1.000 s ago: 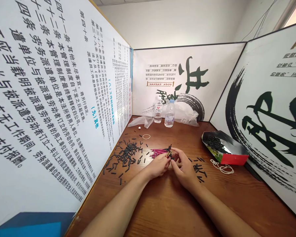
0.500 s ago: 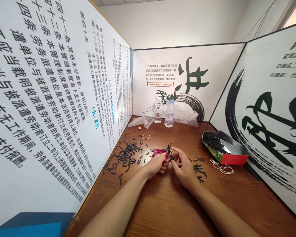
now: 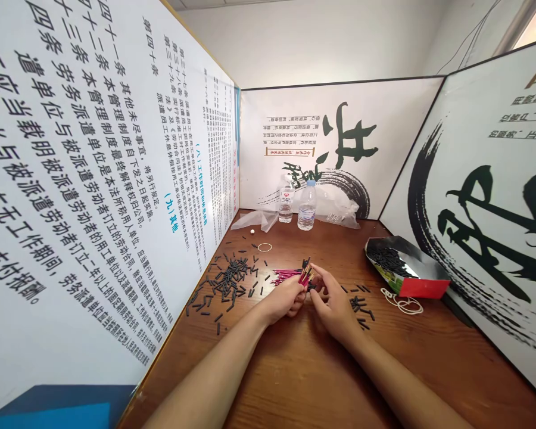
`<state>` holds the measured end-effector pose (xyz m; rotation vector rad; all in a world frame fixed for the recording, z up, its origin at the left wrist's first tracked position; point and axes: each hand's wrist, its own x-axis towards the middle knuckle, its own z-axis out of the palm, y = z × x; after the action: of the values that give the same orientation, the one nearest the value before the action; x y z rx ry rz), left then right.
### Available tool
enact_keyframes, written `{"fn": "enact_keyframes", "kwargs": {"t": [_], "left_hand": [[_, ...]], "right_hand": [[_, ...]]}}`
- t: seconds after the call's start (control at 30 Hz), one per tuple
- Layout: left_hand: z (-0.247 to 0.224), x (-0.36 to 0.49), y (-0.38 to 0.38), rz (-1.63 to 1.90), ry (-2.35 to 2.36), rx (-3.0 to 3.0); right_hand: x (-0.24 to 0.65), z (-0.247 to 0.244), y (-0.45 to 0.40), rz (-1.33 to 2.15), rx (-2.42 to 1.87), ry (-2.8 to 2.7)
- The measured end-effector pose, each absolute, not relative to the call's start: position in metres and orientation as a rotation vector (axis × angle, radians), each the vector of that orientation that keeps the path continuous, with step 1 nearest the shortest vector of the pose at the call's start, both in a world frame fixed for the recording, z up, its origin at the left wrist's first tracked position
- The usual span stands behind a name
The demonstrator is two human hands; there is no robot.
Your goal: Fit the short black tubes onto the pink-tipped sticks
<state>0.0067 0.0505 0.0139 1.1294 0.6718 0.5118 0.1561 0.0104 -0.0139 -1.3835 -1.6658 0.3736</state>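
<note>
L side: big pile of loose black pcs point(image 3: 232, 279) on table point(image 3: 268, 369), unfitted. Magenta sticks point(image 3: 283, 275) lie just beyond your L hand point(image 3: 289, 298), which grips tilted bunch point(image 3: 304, 277): some ends black, some bare gold, so prob. only part done. Your R hand point(image 3: 335, 304): fingers curled by bunch tips, can't tell if pinching anything. Farther R: small scatter of black pcs point(image 3: 361, 307), then open packet point(image 3: 425, 288) w/ lots more; looks like plenty left.

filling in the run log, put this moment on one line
left hand: grips sticks | right hand: beside sticks | black pieces: loose on table | pouch: open, at right
</note>
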Motion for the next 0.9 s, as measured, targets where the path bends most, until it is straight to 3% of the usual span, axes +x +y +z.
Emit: {"fn": "enact_keyframes", "kwargs": {"t": [0.47,0.9], "left_hand": [[0.013,0.009,0.052,0.619,0.733,1.064],[0.014,0.010,0.051,0.590,0.746,1.069]], "right_hand": [[0.164,-0.010,0.011,0.148,-1.429,-1.656],[0.243,0.000,-0.015,-0.170,-1.926,-1.916]]}}
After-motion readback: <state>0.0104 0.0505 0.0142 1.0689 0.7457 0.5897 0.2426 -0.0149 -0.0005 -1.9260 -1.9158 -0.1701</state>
